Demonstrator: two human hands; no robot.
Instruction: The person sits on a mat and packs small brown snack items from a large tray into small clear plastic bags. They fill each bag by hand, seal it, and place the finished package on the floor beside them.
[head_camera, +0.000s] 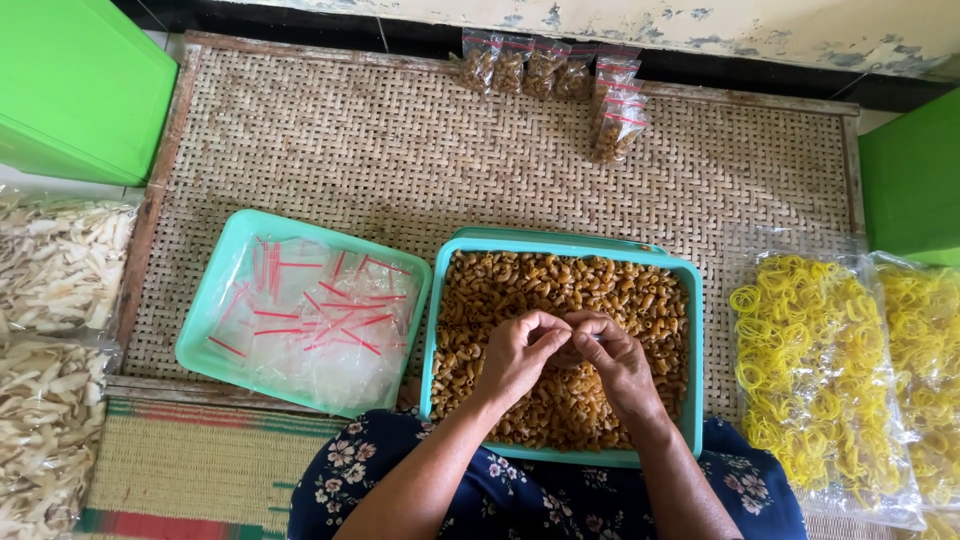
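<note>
Green boxes (75, 85) were noted at the corners; yellow rubber bands (815, 375) bagged right; pale chips (55, 265) bagged left.

**Layout, head view**

Woven mat (400, 140) underlies everything. Snack tray (692, 330) sits centre, nearest the person. Left hand (518, 358) and right hand (615, 362) meet, fingertips touching, over the snacks (500, 290) in it. Lid (200, 320) lies just left of the tray, empty bags (320, 310) in it. Filled bags (560, 75) lie at the mat's far edge, behind the tray. Ring sacks (810, 370) lie right of the tray. Chip sacks (55, 330) lie far left, off the mat.
</note>
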